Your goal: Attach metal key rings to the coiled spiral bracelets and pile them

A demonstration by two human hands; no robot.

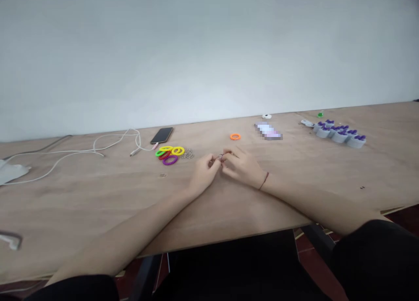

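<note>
A small dark ring (220, 157) is held between two bare hands over the middle of a wooden table (183, 218), the fingertips of the left hand (203, 172) and right hand (242, 165) pinching it from either side. Its finer detail is too small to tell. A thin red bracelet (264, 180) circles the right wrist. Just left of the hands lie small metal rings (187, 154), beside a cluster of coiled bands (170, 160) in yellow, green, red and purple. Beyond the hands sits an orange coil (235, 137), with bare wood around it. A dark phone (162, 135) lies behind the cluster, and white cables (94, 151) run to the left. Farther right stand a pixelated phone (269, 131) and grey-white containers with purple tops (340, 135). Open wood stretches from the forearms toward both sides; the near edge passes beneath the forearms, and the far edge meets a pale wall (209, 52).
</note>
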